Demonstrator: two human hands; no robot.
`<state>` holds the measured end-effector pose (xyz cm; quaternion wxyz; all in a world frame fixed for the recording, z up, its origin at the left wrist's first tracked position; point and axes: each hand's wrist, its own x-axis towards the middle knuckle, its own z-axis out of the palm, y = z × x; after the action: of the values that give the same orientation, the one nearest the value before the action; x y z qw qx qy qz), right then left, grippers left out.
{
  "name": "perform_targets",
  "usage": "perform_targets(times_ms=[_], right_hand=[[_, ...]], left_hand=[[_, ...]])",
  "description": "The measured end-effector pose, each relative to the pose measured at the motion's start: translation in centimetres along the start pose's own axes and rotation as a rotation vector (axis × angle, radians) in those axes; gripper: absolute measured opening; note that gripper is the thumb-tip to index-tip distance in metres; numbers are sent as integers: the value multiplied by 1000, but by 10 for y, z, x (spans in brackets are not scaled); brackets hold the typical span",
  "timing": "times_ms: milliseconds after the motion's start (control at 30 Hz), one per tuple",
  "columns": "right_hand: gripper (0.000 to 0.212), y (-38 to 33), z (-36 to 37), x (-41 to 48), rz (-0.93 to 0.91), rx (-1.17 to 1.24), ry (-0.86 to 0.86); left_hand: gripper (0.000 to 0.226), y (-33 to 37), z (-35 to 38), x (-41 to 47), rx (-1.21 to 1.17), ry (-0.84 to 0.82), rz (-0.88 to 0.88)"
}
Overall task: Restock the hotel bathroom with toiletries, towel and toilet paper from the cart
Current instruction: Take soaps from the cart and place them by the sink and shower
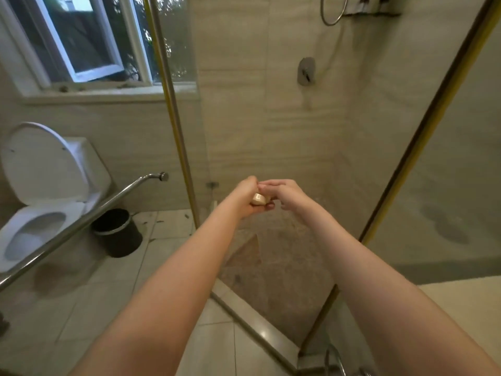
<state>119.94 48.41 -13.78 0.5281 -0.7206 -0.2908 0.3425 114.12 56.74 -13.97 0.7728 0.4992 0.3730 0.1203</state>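
Both my arms reach forward into the open shower stall. My left hand point(245, 195) is closed around a small cream-coloured soap bar point(259, 199), held at about waist height in the middle of the view. My right hand point(284, 191) meets it from the right, its fingertips touching the top of the soap. The far side of the soap is hidden by my fingers. High on the shower wall, a dark shelf point(372, 13) carries small items that I cannot make out.
A glass panel with a gold-edged frame point(173, 109) stands to the left and the open shower door point(423, 126) to the right. A toilet point(46, 183) with its lid up, a steel grab rail point(89, 215) and a black bin point(118, 232) are at left. Shower valve point(306, 71) on the back wall.
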Motion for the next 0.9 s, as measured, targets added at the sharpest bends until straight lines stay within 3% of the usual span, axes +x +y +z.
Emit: perform_targets(times_ms=[200, 367, 567, 700, 800, 900], right_hand=[[27, -12, -10, 91, -85, 38, 35], [15, -14, -17, 164, -32, 109, 89], [37, -39, -39, 245, -30, 626, 186], [28, -56, -58, 287, -49, 765, 249], [22, -61, -76, 312, -29, 774, 317], [21, -65, -98, 336, -52, 799, 375]], left_hand=[[35, 47, 3, 77, -39, 25, 20], [33, 81, 1, 140, 43, -21, 37], [30, 138, 5, 222, 192, -71, 8], [6, 184, 12, 260, 52, -183, -33], [31, 205, 15, 286, -130, -246, -99], [31, 221, 26, 315, -224, -257, -120]])
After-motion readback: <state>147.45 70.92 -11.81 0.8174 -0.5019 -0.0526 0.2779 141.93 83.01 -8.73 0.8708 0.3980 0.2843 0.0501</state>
